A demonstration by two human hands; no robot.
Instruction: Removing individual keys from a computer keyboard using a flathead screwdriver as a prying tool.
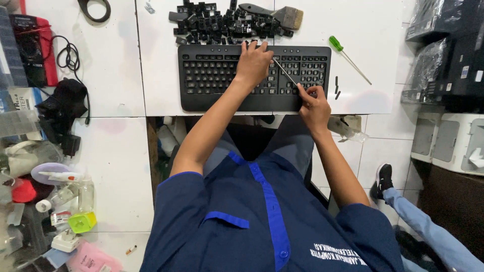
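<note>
Keyboard [254,78]: left hand [253,63] pressing; right hand [313,103] apparently gripping tool [285,73].

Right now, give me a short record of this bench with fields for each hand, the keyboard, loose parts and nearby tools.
left hand: left hand rests on the keyboard's upper middle
right hand: right hand holds a thin tool, tip at the keys
keyboard: black keyboard flat on the white table, many keycaps off
loose parts: pile of keycaps behind the keyboard
nearby tools: brush by the pile; green screwdriver right of the keyboard
</note>
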